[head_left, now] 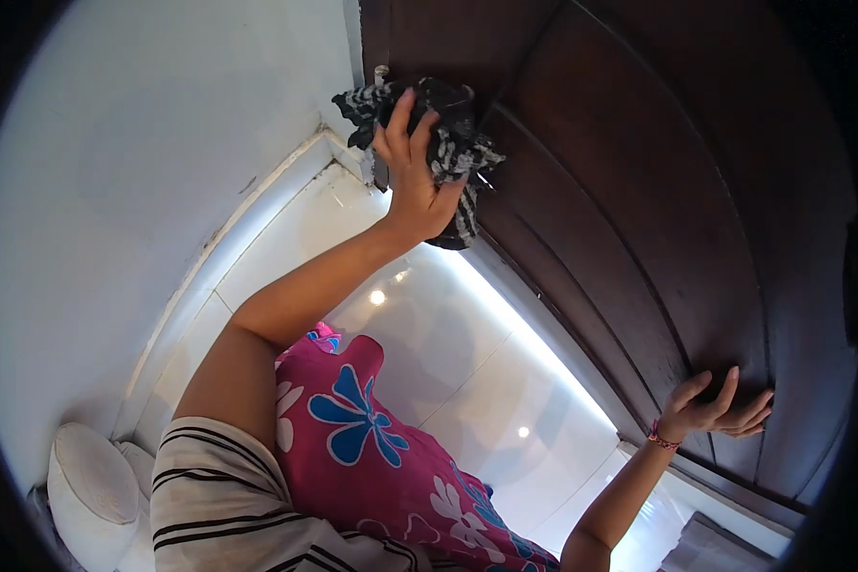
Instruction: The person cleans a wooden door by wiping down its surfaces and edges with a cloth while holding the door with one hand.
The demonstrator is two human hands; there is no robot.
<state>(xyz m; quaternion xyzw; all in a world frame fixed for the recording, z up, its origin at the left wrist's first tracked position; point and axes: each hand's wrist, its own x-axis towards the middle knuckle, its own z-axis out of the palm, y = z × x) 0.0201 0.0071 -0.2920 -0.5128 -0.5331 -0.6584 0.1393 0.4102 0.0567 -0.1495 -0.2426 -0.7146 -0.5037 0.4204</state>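
Observation:
My left hand [415, 172] is wrapped round a bunched black-and-white patterned cloth [453, 119]. It presses the cloth against the dark brown panelled door [629, 181], low by the door's edge and the wall corner. Parts of the cloth hang past my fingers and thumb. My right hand [715, 410], with a beaded bracelet [663, 437] at the wrist, rests against the door farther right. Its fingers are spread and nothing is in them.
A white wall [181, 124] with a baseboard rises at the left. Glossy white floor tiles [448, 334] lie below the door. White cushion-like things [92, 474] stand at lower left, and a grey mat-like thing [710, 548] lies at lower right. Pink flowered clothing [400, 477] covers my lap.

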